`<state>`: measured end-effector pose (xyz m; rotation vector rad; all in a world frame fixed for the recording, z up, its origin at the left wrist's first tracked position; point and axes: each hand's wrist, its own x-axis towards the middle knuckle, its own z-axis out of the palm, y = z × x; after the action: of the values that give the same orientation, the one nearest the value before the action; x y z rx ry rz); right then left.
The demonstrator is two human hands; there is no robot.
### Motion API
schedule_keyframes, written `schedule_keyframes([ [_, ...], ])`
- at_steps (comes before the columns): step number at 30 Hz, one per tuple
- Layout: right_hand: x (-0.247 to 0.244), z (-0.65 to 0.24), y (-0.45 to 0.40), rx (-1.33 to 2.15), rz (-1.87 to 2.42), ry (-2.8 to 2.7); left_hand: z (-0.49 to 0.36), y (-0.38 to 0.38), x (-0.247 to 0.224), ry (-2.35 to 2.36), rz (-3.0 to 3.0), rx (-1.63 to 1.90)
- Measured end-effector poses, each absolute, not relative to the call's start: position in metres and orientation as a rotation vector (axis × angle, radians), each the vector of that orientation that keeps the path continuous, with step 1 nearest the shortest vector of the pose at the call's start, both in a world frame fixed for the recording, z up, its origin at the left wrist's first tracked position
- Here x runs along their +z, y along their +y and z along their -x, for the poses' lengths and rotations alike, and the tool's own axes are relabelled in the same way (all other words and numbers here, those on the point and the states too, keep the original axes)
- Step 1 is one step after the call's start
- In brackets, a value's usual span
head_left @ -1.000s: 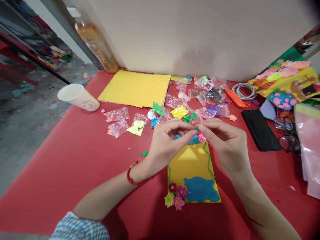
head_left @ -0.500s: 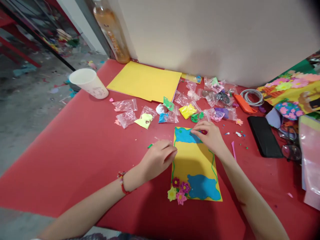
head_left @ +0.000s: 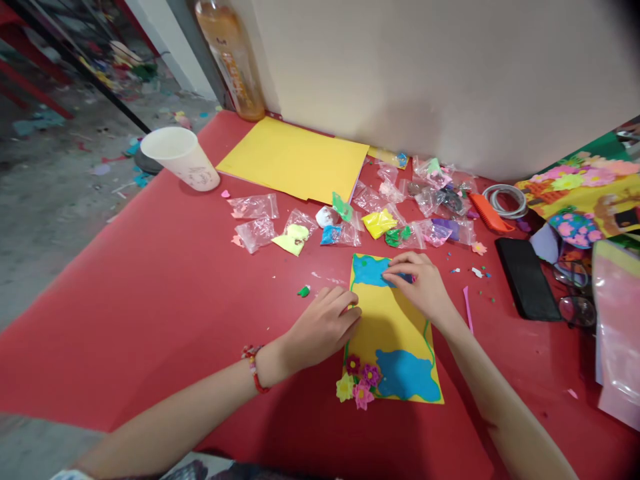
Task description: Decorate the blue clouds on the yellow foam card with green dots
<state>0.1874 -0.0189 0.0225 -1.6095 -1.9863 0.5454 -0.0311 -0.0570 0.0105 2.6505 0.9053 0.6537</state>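
Yellow card (head_left: 384,320) lies flat on the red tabletop (head_left: 165,293), straight ahead of the person, its long sides running roughly from six to twelve o'clock. Taking the card as the dial's centre, a blue patch (head_left: 406,375) fills its five o'clock corner, a cluster of pink, magenta and pale yellow flowers (head_left: 363,393) overhangs the seven o'clock corner, and a second blue patch (head_left: 369,271) spans the twelve o'clock end. The right hand (head_left: 421,288) is over that far end, thumb and forefinger nearly meeting above the blue; whether anything sits between them cannot be told. The left hand (head_left: 320,328) hangs half-curled at the nine o'clock edge, fingertips over the border; contact and contents are hidden. A green scrap (head_left: 304,291) lies just beyond it towards ten, a pink modelling tool (head_left: 468,310) towards three. The card should prove light and fairly stiff yet bendable, while the decorations, seemingly modelling clay, are probably soft, dentable and easily knocked loose. Bare yellow margin midway along the nine o'clock side looks the safest hold, clear of the petals and the green line (head_left: 429,340) opposite.
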Motion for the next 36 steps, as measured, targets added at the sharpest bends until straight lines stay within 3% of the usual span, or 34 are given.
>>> schedule_keyframes([
  [32, 0.019, -0.182, -0.016, 0.311, 1.489, -1.898, 0.030, -0.057, 0.008, 0.856, -2.647, 0.718],
  [36, 0.028, -0.187, -0.031, 0.210, 1.448, -2.114, 0.030, -0.058, 0.007, 0.850, -2.651, 0.706],
])
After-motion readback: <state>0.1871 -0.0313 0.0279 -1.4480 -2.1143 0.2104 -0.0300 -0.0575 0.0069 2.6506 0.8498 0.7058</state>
